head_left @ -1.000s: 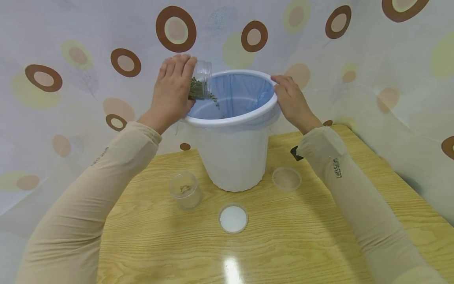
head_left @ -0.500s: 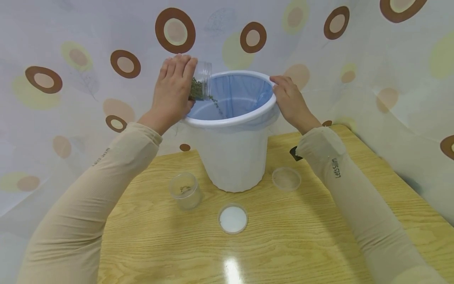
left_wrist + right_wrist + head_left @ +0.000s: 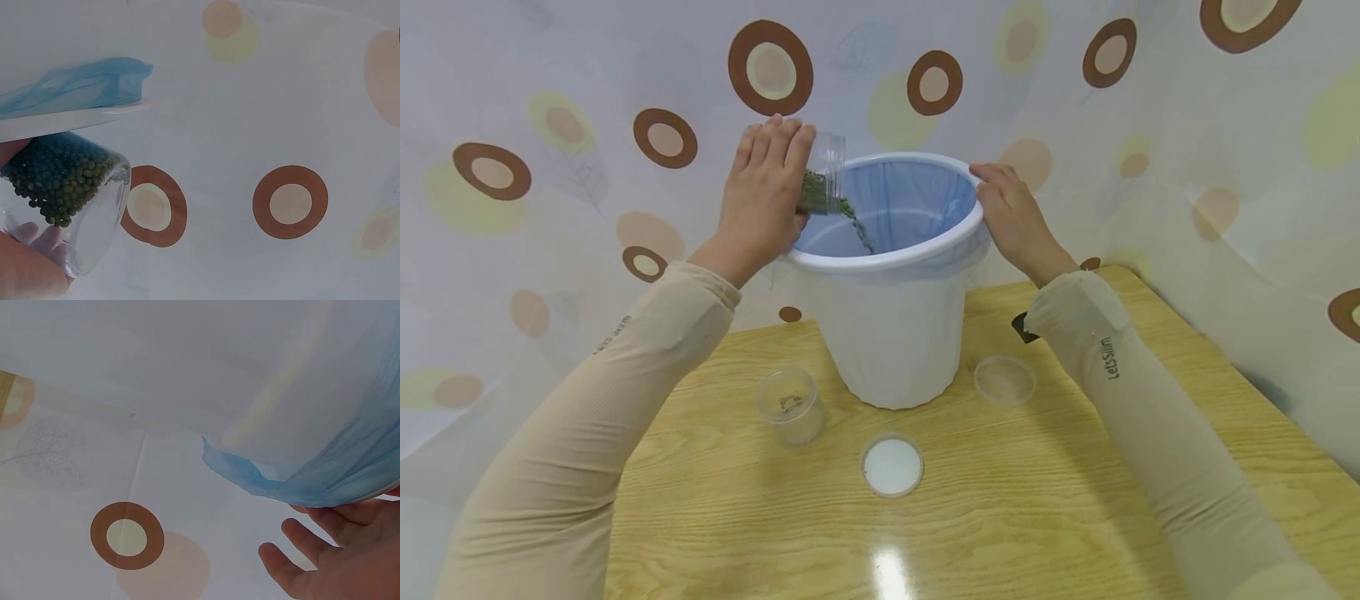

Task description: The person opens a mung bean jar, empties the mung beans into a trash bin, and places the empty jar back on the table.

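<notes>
My left hand [image 3: 763, 187] grips a clear plastic jar [image 3: 832, 154], tipped on its side over the left rim of a white trash can [image 3: 895, 342]. Green mung beans [image 3: 72, 181] lie along the jar's lower side, and a thin stream of beans [image 3: 859, 232] falls from its mouth into the can. A blue bag [image 3: 917, 187] lines the can and folds over its rim. My right hand [image 3: 1017, 215] holds the rim on the right side. Beneath that rim, in the right wrist view, some of its fingers [image 3: 306, 540] hang apart from the can.
On the wooden table [image 3: 760, 525] stands a clear open container [image 3: 797, 421] with a little brown residue. A round lid with a white disc [image 3: 892, 467] lies in front of the can. Right of it are a clear lid [image 3: 1004, 382] and a small black object [image 3: 1022, 327].
Beans keep running from the jar, and the stream looks a little thicker now. Both hands stay in place; the whole view has shifted slightly.
</notes>
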The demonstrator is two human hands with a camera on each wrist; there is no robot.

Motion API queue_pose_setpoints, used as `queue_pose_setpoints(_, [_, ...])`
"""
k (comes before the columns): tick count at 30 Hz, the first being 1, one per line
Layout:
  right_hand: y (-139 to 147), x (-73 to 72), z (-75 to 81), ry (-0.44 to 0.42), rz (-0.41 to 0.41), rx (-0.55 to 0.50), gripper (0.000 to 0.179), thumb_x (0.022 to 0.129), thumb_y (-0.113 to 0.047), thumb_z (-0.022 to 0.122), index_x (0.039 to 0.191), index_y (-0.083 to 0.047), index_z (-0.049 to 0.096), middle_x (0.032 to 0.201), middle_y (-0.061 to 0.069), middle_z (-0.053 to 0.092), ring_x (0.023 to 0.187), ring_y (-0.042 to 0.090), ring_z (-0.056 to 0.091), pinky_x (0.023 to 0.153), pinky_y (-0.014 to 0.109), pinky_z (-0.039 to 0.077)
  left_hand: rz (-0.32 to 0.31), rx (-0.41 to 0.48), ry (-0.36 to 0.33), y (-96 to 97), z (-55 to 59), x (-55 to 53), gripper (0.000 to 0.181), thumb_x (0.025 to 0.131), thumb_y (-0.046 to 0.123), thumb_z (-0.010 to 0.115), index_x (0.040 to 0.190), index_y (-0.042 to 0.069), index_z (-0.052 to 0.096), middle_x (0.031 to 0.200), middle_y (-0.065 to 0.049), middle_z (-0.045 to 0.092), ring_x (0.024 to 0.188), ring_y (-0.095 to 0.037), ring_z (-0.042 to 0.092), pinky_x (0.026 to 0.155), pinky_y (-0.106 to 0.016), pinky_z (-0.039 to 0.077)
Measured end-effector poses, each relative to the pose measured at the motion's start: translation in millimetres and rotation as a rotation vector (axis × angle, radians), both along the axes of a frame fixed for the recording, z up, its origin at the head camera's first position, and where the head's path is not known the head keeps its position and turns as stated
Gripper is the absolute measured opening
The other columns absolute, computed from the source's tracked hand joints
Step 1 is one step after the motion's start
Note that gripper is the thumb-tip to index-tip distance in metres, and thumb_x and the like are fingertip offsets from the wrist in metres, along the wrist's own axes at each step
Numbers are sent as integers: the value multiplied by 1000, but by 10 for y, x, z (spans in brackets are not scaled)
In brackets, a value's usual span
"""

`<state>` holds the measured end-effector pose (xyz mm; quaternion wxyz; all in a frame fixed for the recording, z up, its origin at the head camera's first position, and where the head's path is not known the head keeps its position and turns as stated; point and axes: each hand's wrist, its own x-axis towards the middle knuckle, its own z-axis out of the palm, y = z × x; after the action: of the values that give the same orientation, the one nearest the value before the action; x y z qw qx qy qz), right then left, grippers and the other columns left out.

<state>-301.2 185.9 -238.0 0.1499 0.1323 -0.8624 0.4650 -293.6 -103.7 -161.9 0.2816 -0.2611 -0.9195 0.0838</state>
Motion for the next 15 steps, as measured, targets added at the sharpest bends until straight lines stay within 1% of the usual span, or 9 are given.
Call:
queue_pose_setpoints(5, [6,-3,0,8,0,-2,54,102,-29,21,148,-3,33,152,13,29,139,30,27,114,48,21,5,-12,11,-5,-2,-8,88,78,14,77,146,2,22,149,-20,25,144,-34,14,118,-40,2])
queue_pose_setpoints(15, [22,-16,-11,19,0,-15,55,101,-29,22,147,-1,34,151,14,31,139,29,27,114,46,21,-13,-14,34,-1,-16,-24,88,77,14,78,145,1,24,148,-21,27,143,-35,16,118,-40,4])
